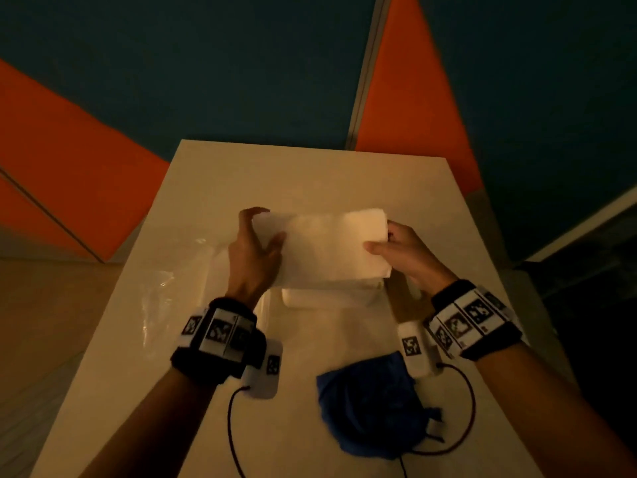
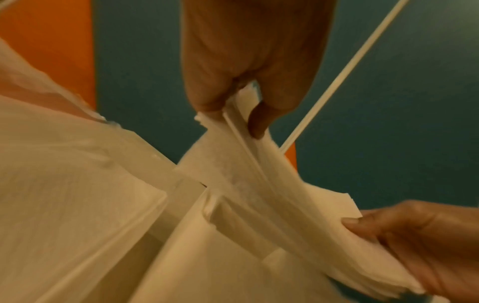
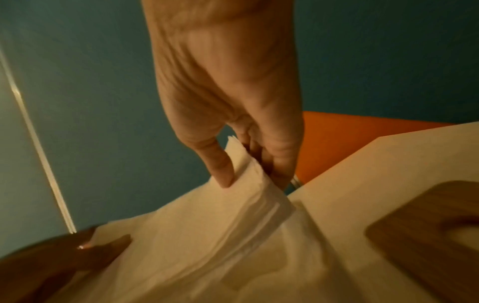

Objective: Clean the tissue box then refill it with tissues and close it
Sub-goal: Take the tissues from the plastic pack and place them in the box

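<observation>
A thick stack of white tissues (image 1: 331,246) hangs over the open white tissue box (image 1: 324,300) at the middle of the table. My left hand (image 1: 262,227) grips the stack's left end, thumb on top and fingers curled behind. My right hand (image 1: 382,238) pinches the right end. In the left wrist view the left hand (image 2: 246,110) pinches the tissue stack (image 2: 259,194) above the box (image 2: 186,190). In the right wrist view the right hand (image 3: 249,170) pinches the folded tissue stack (image 3: 207,225). The inside of the box is hidden by the tissues.
A crumpled blue cloth (image 1: 372,408) lies near the table's front, right of centre. A clear plastic wrapper (image 1: 169,281) lies left of the box. A wooden lid (image 3: 427,235) with an oval slot rests on the white table (image 1: 310,174) right of the box.
</observation>
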A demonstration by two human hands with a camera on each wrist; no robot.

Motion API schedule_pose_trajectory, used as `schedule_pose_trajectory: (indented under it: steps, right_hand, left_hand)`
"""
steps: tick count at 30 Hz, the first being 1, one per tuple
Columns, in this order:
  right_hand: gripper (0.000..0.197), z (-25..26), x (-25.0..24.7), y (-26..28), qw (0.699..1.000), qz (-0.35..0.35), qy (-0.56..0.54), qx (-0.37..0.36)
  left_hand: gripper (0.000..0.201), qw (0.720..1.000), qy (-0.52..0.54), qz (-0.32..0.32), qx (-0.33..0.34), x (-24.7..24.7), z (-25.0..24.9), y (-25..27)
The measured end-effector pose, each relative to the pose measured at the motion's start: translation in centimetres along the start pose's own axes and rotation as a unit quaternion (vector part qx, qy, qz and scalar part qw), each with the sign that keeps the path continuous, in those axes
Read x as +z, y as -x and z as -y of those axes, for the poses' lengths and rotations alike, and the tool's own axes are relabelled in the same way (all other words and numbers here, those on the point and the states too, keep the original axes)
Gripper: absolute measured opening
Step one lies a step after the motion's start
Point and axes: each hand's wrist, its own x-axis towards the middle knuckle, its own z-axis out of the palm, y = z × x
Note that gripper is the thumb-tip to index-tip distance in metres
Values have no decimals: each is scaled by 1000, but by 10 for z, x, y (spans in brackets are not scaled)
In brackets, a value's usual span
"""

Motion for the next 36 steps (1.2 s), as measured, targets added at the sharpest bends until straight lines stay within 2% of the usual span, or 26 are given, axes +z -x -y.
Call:
schedule_pose_trajectory:
  steps: [3, 6, 9, 14, 19, 22, 24, 26, 29, 31, 33, 36]
  right_hand:
    - [37, -11, 2, -8, 994, -29, 93, 54]
    - [38, -13, 11, -14, 986, -14, 155, 57]
    - [41, -10, 19, -19, 978, -18, 205, 41]
    - [45, -15, 28, -27, 972, -42, 229, 28]
    - [44, -21, 42, -22, 961, -42, 272, 9]
    - [41, -23, 47, -19, 953, -20, 301, -42]
    - [43, -23, 47, -17, 933, -29, 346, -93]
    - [48, -21, 44, -13, 889, -49, 430, -146]
    - [43, -16, 36, -7, 832, -40, 515, -202]
    - [37, -17, 33, -8, 807, -1, 557, -197]
    - [31, -21, 31, -9, 794, 46, 582, -168]
    - [29, -24, 31, -11, 789, 75, 591, -149]
  left_hand:
    - [52, 990, -108, 93, 20, 21, 5, -12]
    - [46, 963, -215, 154, 54, 37, 14, -23]
    - [36, 938, -291, 174, 73, 46, 18, -32]
    - [39, 882, -392, 218, 142, 60, 28, -36]
    - [32, 852, -436, 228, 178, 70, 49, -37]
    - [37, 842, -451, 241, 172, 70, 47, -38]
    - [49, 837, -460, 238, 176, 67, 38, -35]
    - [56, 821, -493, 205, 204, 62, 28, -29]
    - [40, 795, -531, 179, 231, 59, 21, -19]
    - [33, 792, -541, 204, 195, 60, 22, -15]
    - [36, 794, -539, 238, 146, 61, 23, -13]
    - [35, 780, -553, 256, 143, 67, 23, -15]
